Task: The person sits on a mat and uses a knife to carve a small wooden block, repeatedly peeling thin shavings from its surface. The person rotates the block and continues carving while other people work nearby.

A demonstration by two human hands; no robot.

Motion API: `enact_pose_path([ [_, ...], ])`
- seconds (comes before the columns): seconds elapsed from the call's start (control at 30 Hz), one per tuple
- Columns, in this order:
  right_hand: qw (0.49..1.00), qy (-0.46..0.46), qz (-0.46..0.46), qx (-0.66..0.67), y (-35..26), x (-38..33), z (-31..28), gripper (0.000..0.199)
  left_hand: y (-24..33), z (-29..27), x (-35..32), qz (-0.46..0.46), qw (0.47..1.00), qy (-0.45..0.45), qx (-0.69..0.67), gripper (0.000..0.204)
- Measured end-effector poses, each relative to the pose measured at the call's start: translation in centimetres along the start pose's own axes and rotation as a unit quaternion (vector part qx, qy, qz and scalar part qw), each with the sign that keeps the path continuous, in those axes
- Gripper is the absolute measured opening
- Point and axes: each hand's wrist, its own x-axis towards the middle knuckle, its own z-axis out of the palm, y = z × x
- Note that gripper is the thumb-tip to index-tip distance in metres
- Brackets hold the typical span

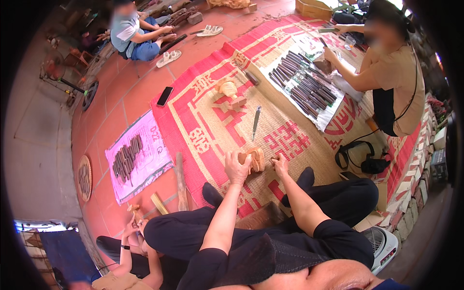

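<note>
My left hand [237,168] is wrapped round the side of a light-brown carved wooden block [257,158], low over the mat between my knees. Just right of the block, my right hand [281,166] is closed, its fingers on a small dark thing too small to name. Beyond the block a slim metal tool with a pointed end [256,121] lies on the red and straw-coloured mat [212,159]. Farther off, a pale carved wooden piece [227,88] rests on the mat near a short dark-handled tool [252,78].
Rows of dark-handled tools [304,87] lie on a white sheet, where a co-worker [396,77] sits. Left are a phone [165,96], more dark tools [128,157] on a pink sack [157,157] and a wooden stick [181,183]. Other people sit far left and lower left.
</note>
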Motion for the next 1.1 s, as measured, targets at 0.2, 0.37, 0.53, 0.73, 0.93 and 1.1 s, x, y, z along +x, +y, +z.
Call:
enact_pose_path([
  [0.2,1.000,-0.028,-0.004,0.003,-1.0,-0.1,-0.6,0.013,-0.3,-0.1,-0.2,-0.001,1.000,0.002,-0.003,0.033],
  [0.37,0.999,-0.046,0.005,0.012,-1.1,-0.4,-0.8,0.013,-0.2,-0.2,-0.2,0.001,1.000,0.006,0.001,0.033],
  [0.53,0.999,-0.041,0.007,0.020,-0.6,-0.1,-0.7,0.017,0.0,0.0,0.0,0.001,1.000,0.002,0.011,0.034],
  [0.73,0.998,-0.055,0.002,0.036,-0.2,0.1,-0.6,0.013,0.2,0.1,0.1,0.000,1.000,-0.003,0.018,0.035],
  [0.93,0.998,-0.055,0.019,0.015,-1.6,-0.6,-0.9,0.014,-0.1,0.2,0.2,0.014,0.999,0.002,0.028,0.036],
  [1.1,0.998,-0.059,0.019,0.029,-1.8,-0.7,-1.2,0.014,0.0,0.3,0.2,0.012,1.000,0.002,0.025,0.036],
])
